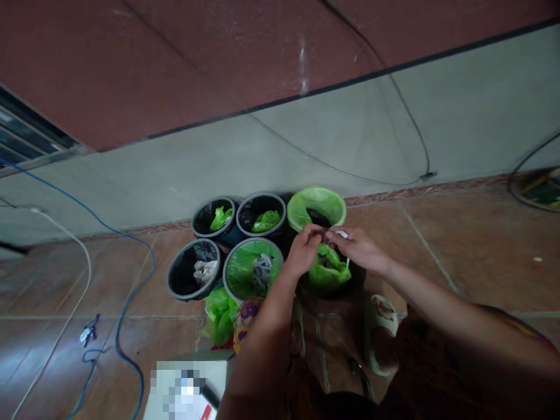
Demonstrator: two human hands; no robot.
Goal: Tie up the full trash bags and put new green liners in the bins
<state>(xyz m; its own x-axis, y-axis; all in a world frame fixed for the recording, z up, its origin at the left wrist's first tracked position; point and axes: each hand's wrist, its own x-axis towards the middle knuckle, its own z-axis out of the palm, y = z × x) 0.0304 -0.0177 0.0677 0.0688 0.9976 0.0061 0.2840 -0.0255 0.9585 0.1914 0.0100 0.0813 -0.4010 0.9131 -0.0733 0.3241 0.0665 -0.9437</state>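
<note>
Arms are bare from the forearms [420,286] right down to the hands [305,252]. Footwear is pale cream-ish slip-ons: the right slipper [387,316] has a wide strap with a small brownish print, while the left slipper [298,331] is mostly hidden. Clothing [422,350] is dark with a busy, kinda orange-brown print, plus what looks like a brighter purple-and-yellow patch [246,319] by the left arm.

Under my slippers [388,318] runs the brown tiled floor [485,251]; lined bins [301,205] cluster on it toward my eleven o'clock, a crumpled green bag [219,312] and a small key bunch [90,331] at nine, a blue cable [122,315] and white cable [90,274] at ten.
</note>
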